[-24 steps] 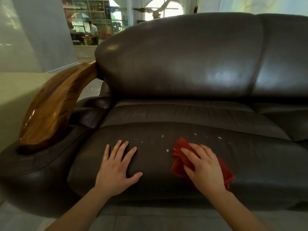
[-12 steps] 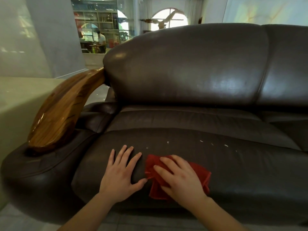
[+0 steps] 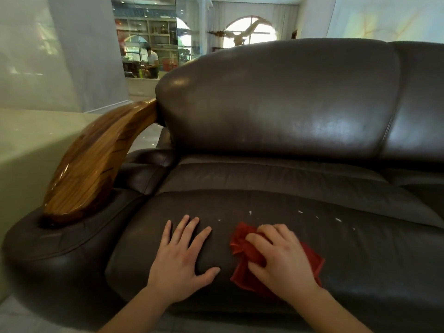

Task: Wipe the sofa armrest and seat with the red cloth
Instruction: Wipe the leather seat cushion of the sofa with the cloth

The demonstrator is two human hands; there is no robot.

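A dark brown leather sofa fills the view; its seat cushion [image 3: 276, 207] carries small white crumbs [image 3: 250, 212] near the middle. The armrest on the left has a glossy wooden top [image 3: 96, 164] over a padded leather base [image 3: 55, 241]. My left hand [image 3: 182, 258] lies flat on the front of the seat, fingers spread, holding nothing. Just to its right my right hand [image 3: 281, 258] presses down with fingers curled into the red cloth [image 3: 242, 248], which is bunched under the palm.
The backrest [image 3: 276, 97] rises behind the seat, and a second seat cushion [image 3: 422, 195] adjoins on the right. A pale low wall [image 3: 21, 150] stands left of the armrest. Grey floor tiles [image 3: 19, 318] run along the sofa's front. A person sits far off at a shelf.
My right hand has slid the cloth leftward across the seat toward my left hand, then curled its fingers and bunched the cloth. The left hand stayed put.
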